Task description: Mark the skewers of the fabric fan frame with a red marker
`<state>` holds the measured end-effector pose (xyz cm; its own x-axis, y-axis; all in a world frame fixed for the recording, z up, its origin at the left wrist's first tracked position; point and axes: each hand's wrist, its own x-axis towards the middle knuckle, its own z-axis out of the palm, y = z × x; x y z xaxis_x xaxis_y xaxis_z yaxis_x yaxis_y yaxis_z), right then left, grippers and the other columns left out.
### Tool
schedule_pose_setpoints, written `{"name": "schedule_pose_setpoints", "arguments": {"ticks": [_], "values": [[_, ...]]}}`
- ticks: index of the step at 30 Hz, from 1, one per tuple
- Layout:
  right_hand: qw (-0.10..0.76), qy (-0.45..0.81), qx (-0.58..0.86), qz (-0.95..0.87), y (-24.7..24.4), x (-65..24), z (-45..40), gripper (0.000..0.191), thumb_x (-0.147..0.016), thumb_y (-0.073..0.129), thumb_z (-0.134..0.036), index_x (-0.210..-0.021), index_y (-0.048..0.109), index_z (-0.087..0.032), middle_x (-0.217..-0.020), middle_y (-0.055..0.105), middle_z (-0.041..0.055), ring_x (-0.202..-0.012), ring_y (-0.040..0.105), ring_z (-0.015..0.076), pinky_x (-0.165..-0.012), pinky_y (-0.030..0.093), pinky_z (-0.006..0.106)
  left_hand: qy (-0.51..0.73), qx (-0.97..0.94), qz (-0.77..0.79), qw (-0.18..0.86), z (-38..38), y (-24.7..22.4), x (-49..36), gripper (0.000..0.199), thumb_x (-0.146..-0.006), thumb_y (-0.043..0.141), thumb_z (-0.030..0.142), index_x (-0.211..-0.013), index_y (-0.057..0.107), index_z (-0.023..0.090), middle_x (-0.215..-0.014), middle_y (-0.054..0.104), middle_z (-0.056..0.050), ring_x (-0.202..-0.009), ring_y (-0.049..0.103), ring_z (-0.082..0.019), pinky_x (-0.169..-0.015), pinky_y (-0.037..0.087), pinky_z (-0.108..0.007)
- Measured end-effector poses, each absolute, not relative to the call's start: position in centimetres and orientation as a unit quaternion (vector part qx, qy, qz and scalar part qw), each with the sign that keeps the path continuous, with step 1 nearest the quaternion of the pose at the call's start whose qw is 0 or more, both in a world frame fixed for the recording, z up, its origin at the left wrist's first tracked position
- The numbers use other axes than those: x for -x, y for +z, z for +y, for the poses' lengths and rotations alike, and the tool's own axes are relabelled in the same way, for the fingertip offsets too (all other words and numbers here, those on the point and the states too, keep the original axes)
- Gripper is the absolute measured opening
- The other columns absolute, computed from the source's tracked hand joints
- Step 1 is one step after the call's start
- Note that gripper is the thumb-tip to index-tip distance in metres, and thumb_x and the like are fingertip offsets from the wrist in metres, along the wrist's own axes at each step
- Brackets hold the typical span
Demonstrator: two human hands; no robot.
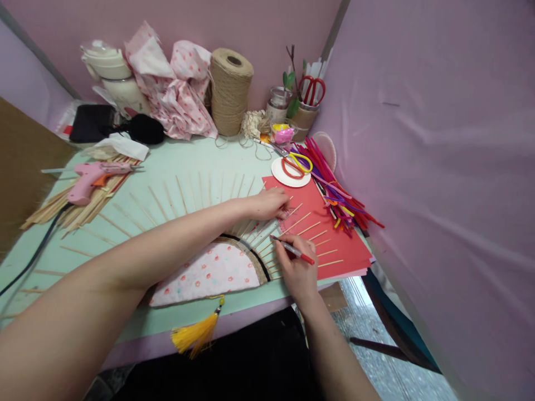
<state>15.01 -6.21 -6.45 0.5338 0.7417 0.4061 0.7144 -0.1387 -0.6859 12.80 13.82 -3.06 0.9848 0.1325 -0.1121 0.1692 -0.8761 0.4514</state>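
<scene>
A half-round fan base [209,274] covered in white cloth with red flower prints lies at the table's front. Thin wooden sticks [297,224] spread out from its dark curved edge, and a yellow tassel [196,334] hangs at its straight side. My right hand [298,270] is closed around a red-capped pen [297,252], its tip pointing left over the right-hand sticks. Across the fan reaches my left arm; my left hand [271,204] presses down with curled fingers on the sticks' outer part. A pale piece with pinkish marks shows under its fingertips, too unclear to name.
Red paper sheets [346,248] lie under the right-hand sticks. Scissors [297,165] rest on a white disc, beside coloured pipe cleaners [334,189]. A pink glue gun [90,178] lies on loose sticks at left. Twine [231,94], cloth [186,106] and a bottle [121,83] line the back.
</scene>
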Motion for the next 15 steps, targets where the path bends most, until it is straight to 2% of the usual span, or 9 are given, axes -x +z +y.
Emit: {"name": "schedule_pose_setpoints", "arguments": {"ticks": [5,8,12,15], "values": [[0.466,0.004,0.753,-0.466,-6.5,-14.9,-6.4,0.016,-0.092,0.058,-0.035,-0.087,0.066,-0.022,-0.078,0.07,0.0018,-0.075,0.061,0.0186,-0.076,0.04,0.033,-0.029,-0.968,0.083,0.236,13.8,-2.8,-12.8,0.016,-0.082,0.062,0.028,-0.092,0.062,0.015,-0.101,0.06,-0.009,-0.092,0.055,-0.02,-0.08,0.041,-0.03],[0.468,-0.002,0.752,-0.464,-6.6,-14.9,-6.5,0.016,-0.092,0.058,-0.036,-0.087,0.066,-0.022,-0.079,0.07,0.0023,-0.076,0.061,0.019,-0.076,0.041,0.034,0.004,-0.956,0.08,0.282,14.2,-2.0,-12.6,0.015,-0.082,0.062,0.026,-0.092,0.061,0.015,-0.1,0.062,-0.008,-0.091,0.056,-0.018,-0.079,0.042,-0.029],[0.47,-0.006,0.75,-0.466,-6.7,-14.9,-6.5,0.013,-0.092,0.06,-0.034,-0.088,0.066,-0.022,-0.079,0.07,0.0017,-0.076,0.061,0.0186,-0.077,0.04,0.033,0.007,-0.912,0.094,0.4,15.4,-0.5,-12.1,0.016,-0.085,0.059,0.027,-0.096,0.058,0.015,-0.08,0.063,-0.002,-0.071,0.057,-0.012,-0.068,0.043,-0.026],[0.476,-0.01,0.745,-0.467,-6.7,-14.9,-6.5,0.012,-0.091,0.061,-0.033,-0.088,0.065,-0.022,-0.079,0.07,0.0013,-0.076,0.061,0.0184,-0.078,0.04,0.033,0.025,-0.889,0.125,0.439,16.8,0.2,-11.8,0.017,-0.085,0.061,0.025,-0.097,0.057,0.015,-0.071,0.059,0.001,-0.061,0.056,-0.009,-0.062,0.043,-0.024]]}}
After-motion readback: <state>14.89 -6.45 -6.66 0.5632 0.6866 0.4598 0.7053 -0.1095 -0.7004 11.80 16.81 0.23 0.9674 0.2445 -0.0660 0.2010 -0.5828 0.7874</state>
